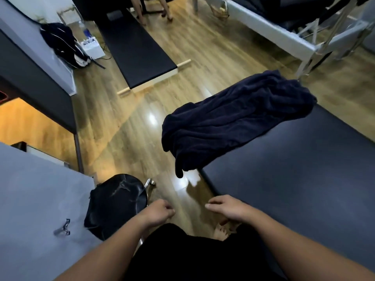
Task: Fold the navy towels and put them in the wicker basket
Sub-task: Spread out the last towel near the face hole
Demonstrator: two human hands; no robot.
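Navy towel crumpled in a loose heap at the far left corner of the dark padded surface, one end drooping over the edge toward the floor. Left hand and right hand low in front of the body, well apart from the towel, touching nothing; left fingers loosely curled, right fingers relaxed and part bent, both empty. Wicker basket not in view.

Step in hand, as judged: reach and grab the towel for the fold. Best done by finding two adjacent corners, not bunching the middle; pinch one corner per hand, lift, shake out flat. Hanging end likely the easiest first grab. Then lay flat on the bare part of the surface nearer the body, smooth the creases, fold in halves with edges matched. Risk: the overhanging end could drag the rest off onto the floor if tugged from the wrong side.

Counts: navy towels clearly seen, one. Hands, two. Baskets, zero visible. Dark bundle on a round stool at lower left, one; cannot tell if towel or other cloth. Metal clip on the grey surface at left, one.
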